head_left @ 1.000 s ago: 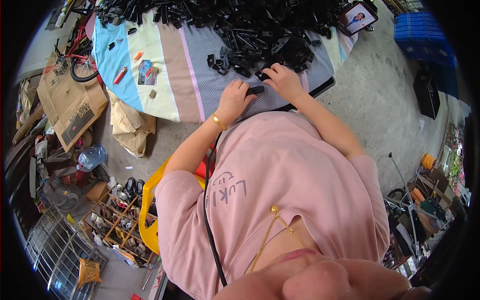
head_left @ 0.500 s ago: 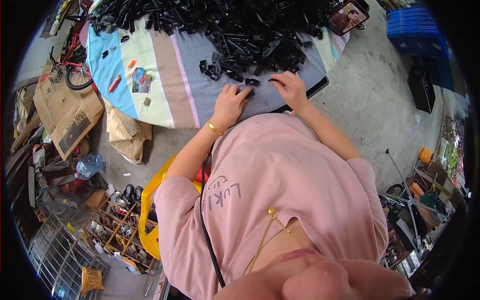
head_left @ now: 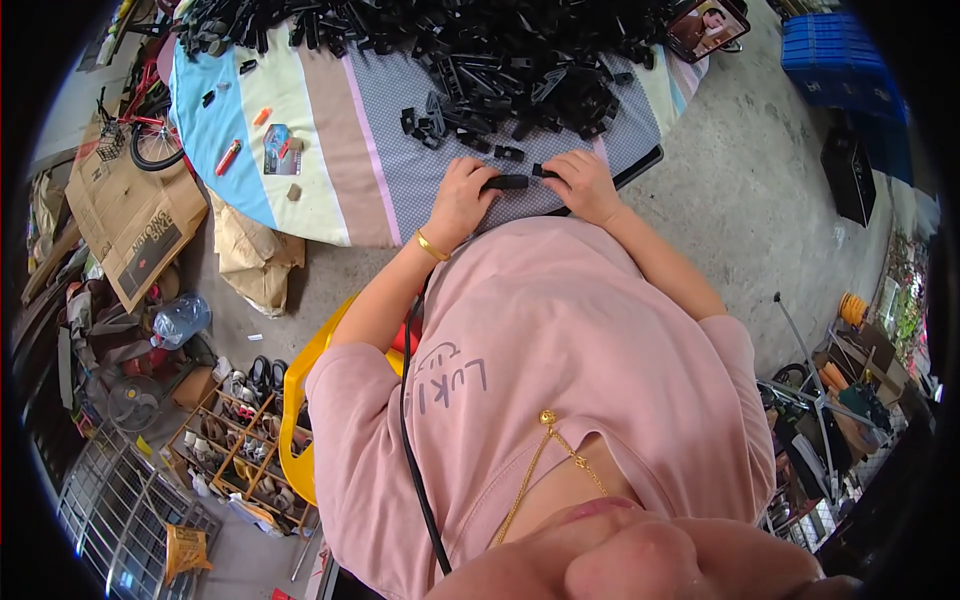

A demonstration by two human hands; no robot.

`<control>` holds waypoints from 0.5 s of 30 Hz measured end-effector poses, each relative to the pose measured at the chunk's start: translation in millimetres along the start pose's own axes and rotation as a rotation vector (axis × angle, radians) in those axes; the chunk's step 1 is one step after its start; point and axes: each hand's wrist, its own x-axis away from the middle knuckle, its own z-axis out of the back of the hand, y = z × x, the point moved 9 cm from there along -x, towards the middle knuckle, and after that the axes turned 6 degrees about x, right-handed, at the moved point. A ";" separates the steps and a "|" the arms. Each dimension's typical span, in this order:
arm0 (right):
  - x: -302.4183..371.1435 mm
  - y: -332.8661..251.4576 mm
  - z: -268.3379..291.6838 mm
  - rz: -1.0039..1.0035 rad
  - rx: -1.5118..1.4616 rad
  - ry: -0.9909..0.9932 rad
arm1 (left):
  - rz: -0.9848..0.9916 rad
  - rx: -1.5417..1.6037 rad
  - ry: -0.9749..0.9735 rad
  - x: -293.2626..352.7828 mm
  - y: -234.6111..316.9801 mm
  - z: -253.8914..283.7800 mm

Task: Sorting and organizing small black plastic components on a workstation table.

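Note:
My left hand (head_left: 462,202) is closed around a longish black plastic piece (head_left: 510,182) that points to the right. Facing it across a small gap, a short black plastic piece (head_left: 543,171) is pinched in the fingers of my right hand (head_left: 585,188). Both hands are at the near edge of the round table, close to my body. Just beyond them lies a loose black clip-like part (head_left: 508,153), and farther back a big heap of black plastic parts (head_left: 490,75) spreads over the cloth. What kind of part these are is too small to tell.
On the striped tablecloth (head_left: 330,190), at the left, lie a red lighter (head_left: 228,157), an orange piece (head_left: 262,116) and a card (head_left: 277,160). A phone (head_left: 706,28) stands at the far right. A dark flat edge (head_left: 642,167) borders the table beside my right hand.
The longish black piece now shows clearly in my left hand. My right hand has come nearer the table edge, bringing its short piece in line with the other.

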 end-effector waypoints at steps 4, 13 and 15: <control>-0.1 5.0 8.4 -0.115 -0.111 0.135 | 0.016 -0.012 -0.001 -0.4 0.2 -3.9; -12.0 -20.1 13.5 0.107 -0.049 0.013 | 0.054 0.039 -0.010 -5.9 -0.8 -12.8; -9.5 -17.9 11.8 0.110 -0.055 0.012 | 0.056 0.013 0.015 -7.5 1.9 -10.4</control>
